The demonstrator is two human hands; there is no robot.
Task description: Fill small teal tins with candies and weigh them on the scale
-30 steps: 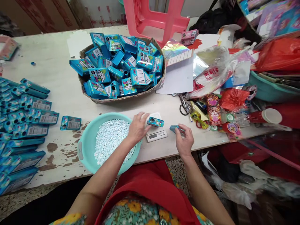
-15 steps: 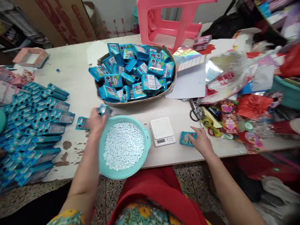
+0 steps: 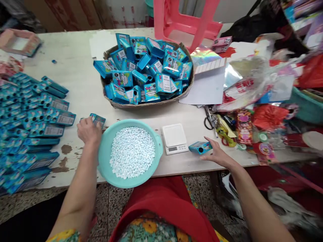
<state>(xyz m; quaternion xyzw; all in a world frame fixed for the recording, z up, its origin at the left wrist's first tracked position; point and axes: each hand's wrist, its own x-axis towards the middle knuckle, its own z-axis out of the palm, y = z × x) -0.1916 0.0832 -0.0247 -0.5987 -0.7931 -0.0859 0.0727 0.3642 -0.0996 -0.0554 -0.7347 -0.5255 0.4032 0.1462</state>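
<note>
My left hand (image 3: 89, 130) is closed over a small blue candy box (image 3: 98, 119) on the table, left of the turquoise bowl (image 3: 103, 158). Its fingers partly cover the box. Small white candies (image 3: 132, 153) fill the bowl. My right hand (image 3: 217, 153) has thumb and fingers around the end of another blue candy box (image 3: 200, 148), which is tilted so that a round dark hole in its side faces me. Between the bowl and that box stands a white digital scale (image 3: 174, 136) with a bare plate.
A cardboard tray (image 3: 148, 105) heaped with blue boxes stands at the back. Rows of blue boxes (image 3: 47, 129) cover the left side. To the right lie scissors (image 3: 208, 119), wrappers and plastic bags (image 3: 243, 80). A pink stool (image 3: 161, 20) is behind.
My left hand has moved left from the bowl's rim down to the table with its box. The right-hand box, flat before, is now tipped with its hole showing. The view has shifted slightly.
</note>
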